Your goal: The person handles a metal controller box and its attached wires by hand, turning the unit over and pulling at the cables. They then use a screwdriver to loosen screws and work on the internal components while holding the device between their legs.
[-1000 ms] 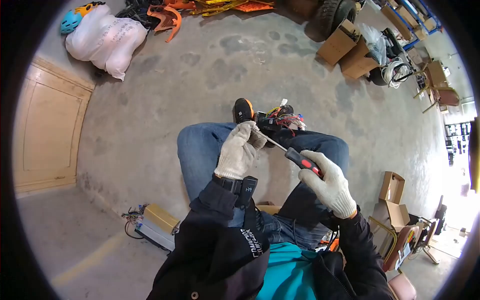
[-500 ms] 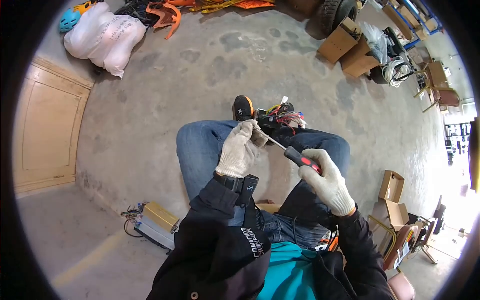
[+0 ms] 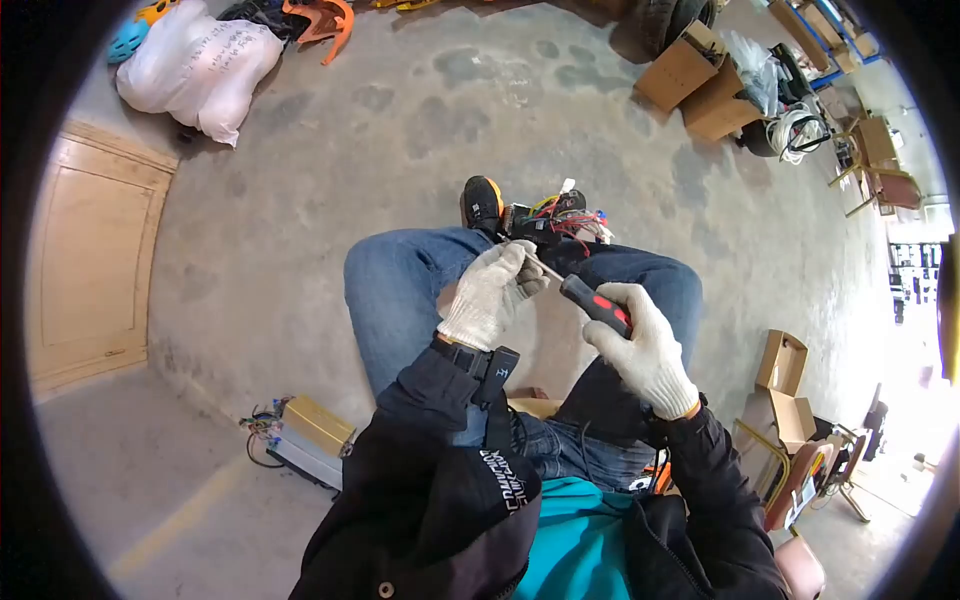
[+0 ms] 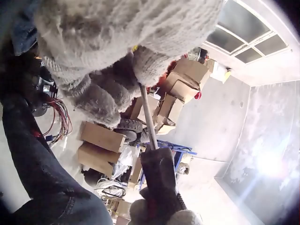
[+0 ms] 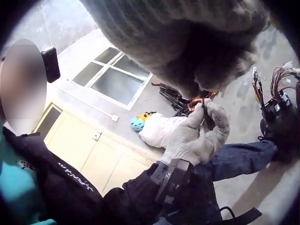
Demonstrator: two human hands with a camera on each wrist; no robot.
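In the head view my gloved right hand (image 3: 645,350) grips the black and red handle of a screwdriver (image 3: 590,300). Its metal shaft points up and left to my gloved left hand (image 3: 492,292). Curled thumb and fingers of that hand pinch around the shaft's tip end, hiding the tip; whether a small part is held there too, I cannot tell. The left wrist view shows the bare shaft (image 4: 149,117) running from the left fingertips to the handle. Beyond the hands, between the feet, sits a dark device with coloured wires (image 3: 560,220).
My legs in jeans (image 3: 400,290) frame the work. On the floor at left lies a gold and silver box with wires (image 3: 315,430). Cardboard boxes (image 3: 690,80) stand at the upper right, an open carton (image 3: 785,380) and chairs at right. A white sack (image 3: 205,70) lies upper left.
Both hands have shifted slightly, the left a little to the right and the right a little to the left. Less of the shaft shows between them. The head view has tilted a little.
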